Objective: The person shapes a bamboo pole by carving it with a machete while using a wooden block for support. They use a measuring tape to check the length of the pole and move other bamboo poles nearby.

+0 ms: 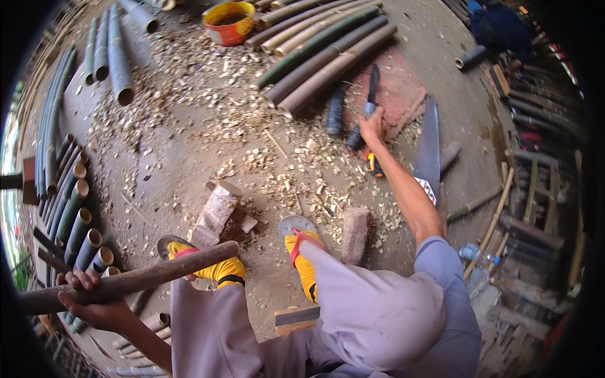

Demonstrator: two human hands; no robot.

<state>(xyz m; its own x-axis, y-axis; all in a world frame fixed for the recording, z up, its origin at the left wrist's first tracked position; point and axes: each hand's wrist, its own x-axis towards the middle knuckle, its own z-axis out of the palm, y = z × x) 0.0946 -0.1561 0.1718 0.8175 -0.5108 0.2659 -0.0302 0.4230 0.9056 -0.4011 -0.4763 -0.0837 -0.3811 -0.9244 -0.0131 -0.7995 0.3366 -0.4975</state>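
Note:
My left hand (85, 296) is wrapped around a brown bamboo pole (151, 276), which slants across my left leg at the lower left. Its far end rises above my yellow-socked left foot. Stretched out ahead to the right, my right hand (373, 128) is closed on the handle of a dark-bladed knife (374, 85), which lies over a reddish mat (403, 94). Left of the knife is a black ribbed cylinder (335, 112). An orange and black tape measure (374, 165) sits just below my right wrist. A handsaw (428, 142) lies to the right of that forearm.
Bamboo poles lie at the top (328, 47) and stacked at left (79, 214). A yellow-red bucket (229, 24) stands at the back. Wood chips (164, 107) litter the floor. Blocks (216, 211) sit near my feet. Another person (501, 28) is at upper right.

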